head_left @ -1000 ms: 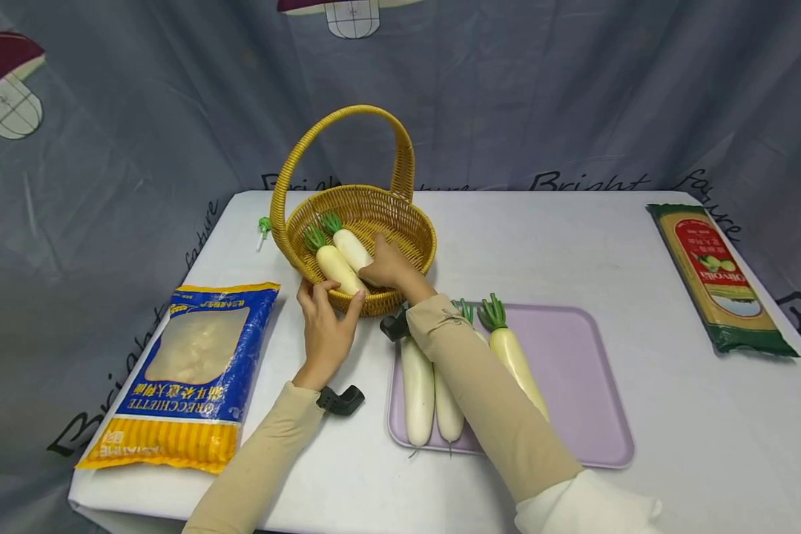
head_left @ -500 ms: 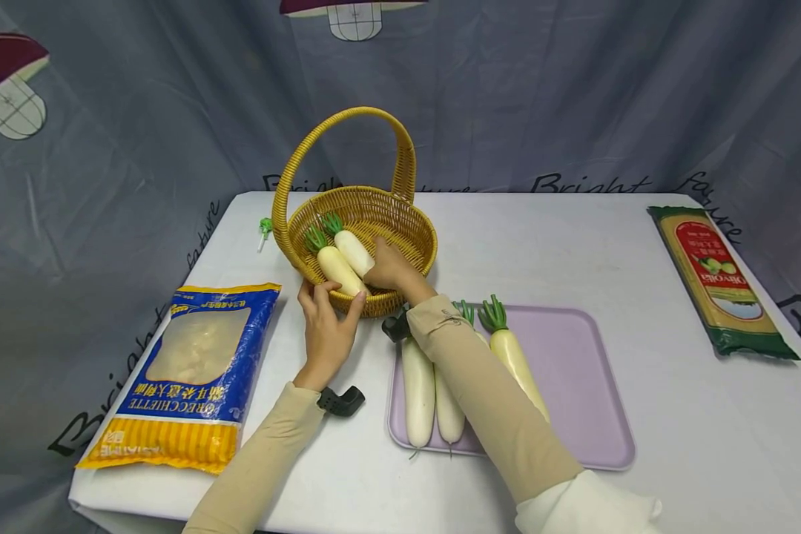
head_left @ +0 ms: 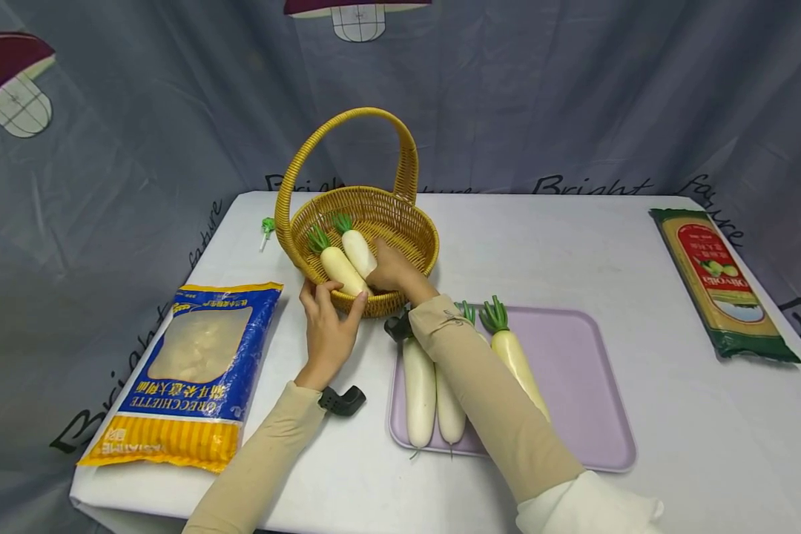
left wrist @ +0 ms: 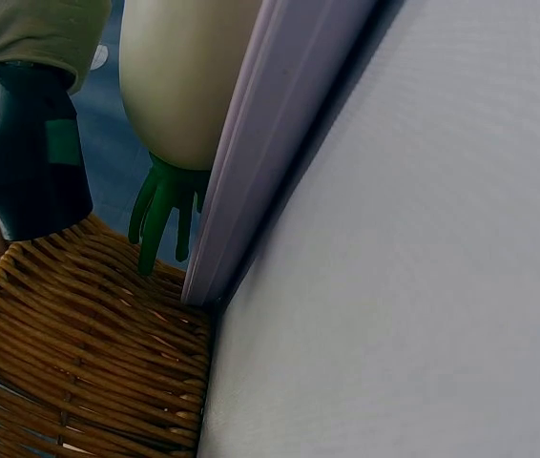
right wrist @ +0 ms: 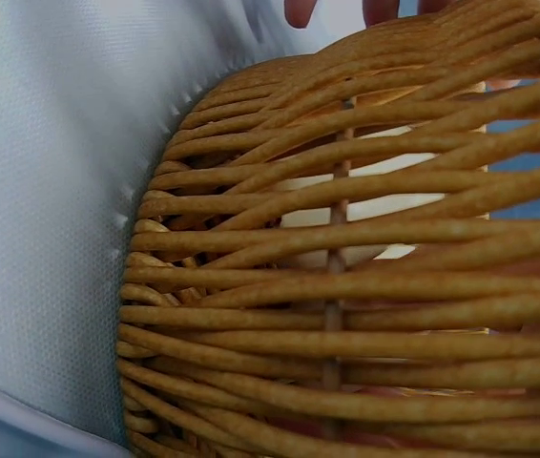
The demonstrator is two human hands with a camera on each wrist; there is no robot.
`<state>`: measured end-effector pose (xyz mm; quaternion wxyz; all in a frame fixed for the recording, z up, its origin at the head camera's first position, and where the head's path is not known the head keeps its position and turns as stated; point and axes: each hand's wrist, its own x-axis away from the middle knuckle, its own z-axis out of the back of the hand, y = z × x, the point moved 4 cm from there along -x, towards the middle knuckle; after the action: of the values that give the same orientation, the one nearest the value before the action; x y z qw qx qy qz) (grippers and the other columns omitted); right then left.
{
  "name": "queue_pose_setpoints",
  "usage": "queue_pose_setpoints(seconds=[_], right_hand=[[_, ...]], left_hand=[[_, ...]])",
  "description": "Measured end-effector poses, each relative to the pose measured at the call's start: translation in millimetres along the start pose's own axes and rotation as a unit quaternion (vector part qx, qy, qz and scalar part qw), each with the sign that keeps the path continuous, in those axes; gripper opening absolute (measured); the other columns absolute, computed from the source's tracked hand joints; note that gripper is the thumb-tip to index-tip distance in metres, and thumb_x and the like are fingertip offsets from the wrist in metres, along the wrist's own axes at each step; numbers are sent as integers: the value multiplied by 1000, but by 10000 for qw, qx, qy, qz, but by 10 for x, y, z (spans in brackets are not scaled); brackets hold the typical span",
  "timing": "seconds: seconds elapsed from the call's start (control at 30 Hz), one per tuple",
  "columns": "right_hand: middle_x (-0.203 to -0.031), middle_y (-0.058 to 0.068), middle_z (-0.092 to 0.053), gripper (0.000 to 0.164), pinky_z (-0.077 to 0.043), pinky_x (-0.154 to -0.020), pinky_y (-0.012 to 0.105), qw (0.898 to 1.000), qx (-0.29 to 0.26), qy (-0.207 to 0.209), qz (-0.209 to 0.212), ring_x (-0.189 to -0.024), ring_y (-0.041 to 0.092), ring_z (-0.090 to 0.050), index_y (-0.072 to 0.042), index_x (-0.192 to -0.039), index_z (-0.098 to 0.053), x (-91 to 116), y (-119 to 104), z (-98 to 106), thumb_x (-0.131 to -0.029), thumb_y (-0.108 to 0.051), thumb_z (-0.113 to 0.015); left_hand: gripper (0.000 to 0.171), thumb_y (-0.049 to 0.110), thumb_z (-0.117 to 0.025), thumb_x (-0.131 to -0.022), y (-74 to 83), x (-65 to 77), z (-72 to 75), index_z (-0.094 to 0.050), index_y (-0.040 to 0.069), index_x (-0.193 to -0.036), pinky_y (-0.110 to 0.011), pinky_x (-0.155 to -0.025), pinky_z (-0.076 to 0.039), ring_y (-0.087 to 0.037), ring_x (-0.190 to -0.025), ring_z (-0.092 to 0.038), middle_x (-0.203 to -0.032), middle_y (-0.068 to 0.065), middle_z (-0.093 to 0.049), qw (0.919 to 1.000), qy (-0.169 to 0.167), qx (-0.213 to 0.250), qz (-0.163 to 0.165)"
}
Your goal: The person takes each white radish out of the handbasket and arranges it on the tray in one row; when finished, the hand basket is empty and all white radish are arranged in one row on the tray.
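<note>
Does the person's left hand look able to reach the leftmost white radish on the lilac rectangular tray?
Probably yes: the left hand touches the nearby golden wicker basket, and the radish lies mostly uncovered, though the beige right sleeve and black wrist device hide its top.

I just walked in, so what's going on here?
A person's right hand is inside a tall-handled golden wicker basket, at one of two pale, elongated radishes with green tops; its grip is hidden. The left hand touches the basket's near side. At least three more radishes lie on a rectangular lilac tray.
</note>
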<state>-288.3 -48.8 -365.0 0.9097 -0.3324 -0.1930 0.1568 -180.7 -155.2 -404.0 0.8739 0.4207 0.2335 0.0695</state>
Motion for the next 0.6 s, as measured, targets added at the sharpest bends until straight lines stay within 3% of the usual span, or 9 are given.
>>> queue_pose_setpoints(seconds=[0.43, 0.6], right_hand=[[-134, 16, -44, 83, -43, -76, 32, 9987, -429, -226, 162, -100, 27, -50, -22, -144, -20, 4, -1, -6, -74, -6, -61], [-124, 16, -49, 82, -42, -62, 26, 9966, -639, -485, 179, -79, 21, -51, -25, -144, -21, 22, 2, -17, -74, -5, -60]], left_hand=[[49, 53, -52, -85, -6, 1, -2, -41, 13, -111, -51, -94, -37, -40, -130, -26, -142, -24, -10, 10000, -29, 15, -1], [50, 54, -52, -84, -6, 3, -4, -41, 14, -111, -51, -93, -37, -40, -130, -26, -142, -24, -10, 10000, -46, -12, 33]])
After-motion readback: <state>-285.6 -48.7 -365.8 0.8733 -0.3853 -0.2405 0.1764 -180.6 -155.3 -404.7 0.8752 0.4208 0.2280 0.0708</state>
